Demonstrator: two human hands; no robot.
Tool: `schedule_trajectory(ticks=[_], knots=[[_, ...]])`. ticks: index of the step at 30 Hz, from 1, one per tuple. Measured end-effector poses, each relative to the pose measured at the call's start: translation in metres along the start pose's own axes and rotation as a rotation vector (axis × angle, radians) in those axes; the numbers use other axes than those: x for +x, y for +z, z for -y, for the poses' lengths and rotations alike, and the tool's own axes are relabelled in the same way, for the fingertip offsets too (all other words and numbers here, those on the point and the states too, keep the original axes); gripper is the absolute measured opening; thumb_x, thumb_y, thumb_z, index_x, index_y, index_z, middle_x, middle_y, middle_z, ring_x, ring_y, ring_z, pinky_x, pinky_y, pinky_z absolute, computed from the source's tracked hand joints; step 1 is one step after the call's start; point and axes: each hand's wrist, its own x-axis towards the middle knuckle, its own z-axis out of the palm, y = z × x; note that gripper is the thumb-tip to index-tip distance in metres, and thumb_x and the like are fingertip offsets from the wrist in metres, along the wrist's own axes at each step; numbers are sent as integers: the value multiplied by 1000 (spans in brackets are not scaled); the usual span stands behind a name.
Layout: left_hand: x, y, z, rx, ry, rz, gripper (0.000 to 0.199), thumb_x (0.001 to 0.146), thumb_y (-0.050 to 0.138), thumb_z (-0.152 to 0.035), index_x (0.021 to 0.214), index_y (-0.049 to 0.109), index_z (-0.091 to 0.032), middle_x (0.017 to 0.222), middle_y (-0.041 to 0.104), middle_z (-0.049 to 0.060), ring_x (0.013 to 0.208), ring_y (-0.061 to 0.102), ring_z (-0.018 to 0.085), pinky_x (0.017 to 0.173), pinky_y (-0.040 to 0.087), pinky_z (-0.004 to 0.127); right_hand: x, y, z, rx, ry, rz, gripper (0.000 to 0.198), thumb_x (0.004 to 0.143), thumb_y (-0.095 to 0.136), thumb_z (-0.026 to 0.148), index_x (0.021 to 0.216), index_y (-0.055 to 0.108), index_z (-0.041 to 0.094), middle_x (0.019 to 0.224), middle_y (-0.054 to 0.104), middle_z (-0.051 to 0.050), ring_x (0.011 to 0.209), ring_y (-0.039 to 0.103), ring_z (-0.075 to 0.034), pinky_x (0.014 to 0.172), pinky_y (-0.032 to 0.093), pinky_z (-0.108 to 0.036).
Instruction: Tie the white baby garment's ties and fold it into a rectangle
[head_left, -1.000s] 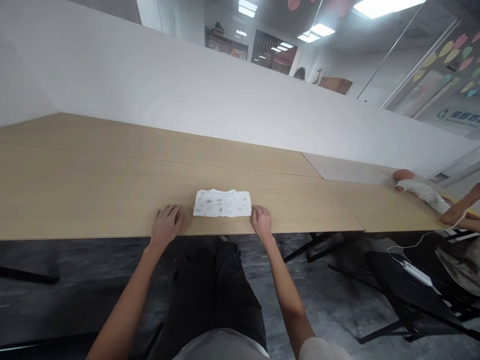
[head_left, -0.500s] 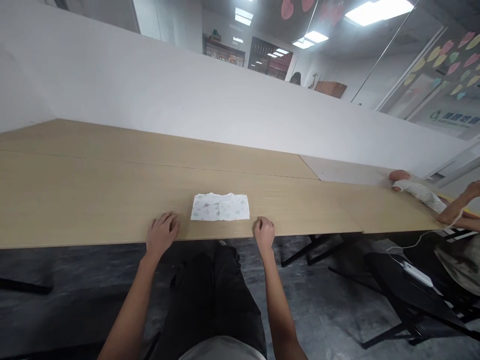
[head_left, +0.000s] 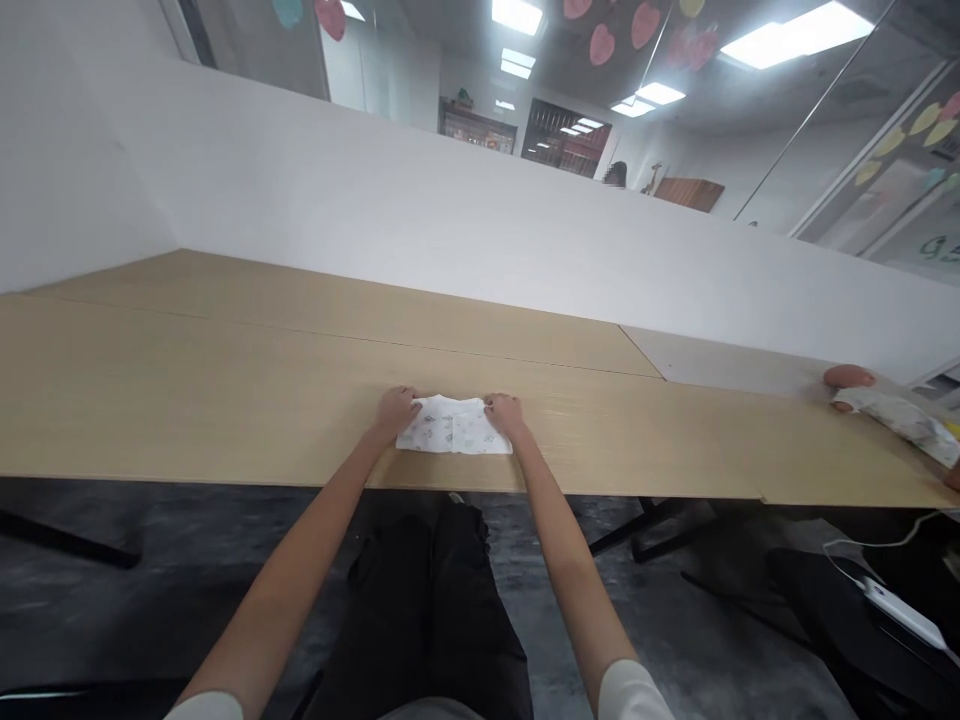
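Observation:
A small white printed cloth garment, folded into a flat rectangle, lies on the tan table near its front edge. At its far left corner, my left hand has its fingers closed on the fabric. My right hand pinches the far right corner in the same way. The cloth's far edge shows between both hands, and its near edge rests on the tabletop. My fingertips are partly hidden by the backs of the hands.
A doll in pale cloth lies at the table's far right. Below it, a white power strip with a cable sits on a black stool. A white wall runs along the back, with glass above.
Both hands have moved forward from the table's front edge, beside the garment, to its far corners and closed on them. The view has shifted somewhat to the left.

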Motion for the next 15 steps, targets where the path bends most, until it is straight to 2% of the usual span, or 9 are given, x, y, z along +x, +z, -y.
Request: schedule_trajectory(ticks=[3, 8, 11, 15], knots=[[-5, -5, 4, -90, 36, -44, 23, 84, 43, -26, 91, 64, -19, 104, 69, 12, 102, 60, 25, 93, 45, 36, -11, 2, -1, 93, -42, -130, 25, 92, 46, 17, 106, 66, 16, 106, 71, -11, 100, 63, -20, 91, 40, -30], [-21, -26, 5, -377, 92, -278, 29, 90, 37, -44, 89, 54, -20, 93, 65, 10, 91, 59, 24, 85, 47, 36, -34, -12, -4, 384, -156, -473, 23, 94, 41, 22, 100, 62, 15, 95, 70, -11, 92, 62, -21, 85, 44, -31], [-26, -44, -1, -604, 100, -399, 32, 89, 37, -51, 92, 49, -21, 82, 60, 4, 77, 57, 19, 72, 46, 31, -45, -38, -3, 518, -221, -683, 23, 95, 42, 29, 95, 62, 18, 94, 69, -10, 91, 61, -22, 85, 46, -33], [-28, -80, -17, -852, 142, -555, 31, 90, 42, -52, 90, 46, -21, 65, 42, -4, 59, 44, 12, 58, 38, 24, -61, -86, 7, 645, -265, -854, 25, 93, 48, 39, 92, 63, 20, 88, 68, -7, 83, 60, -20, 79, 46, -32]])
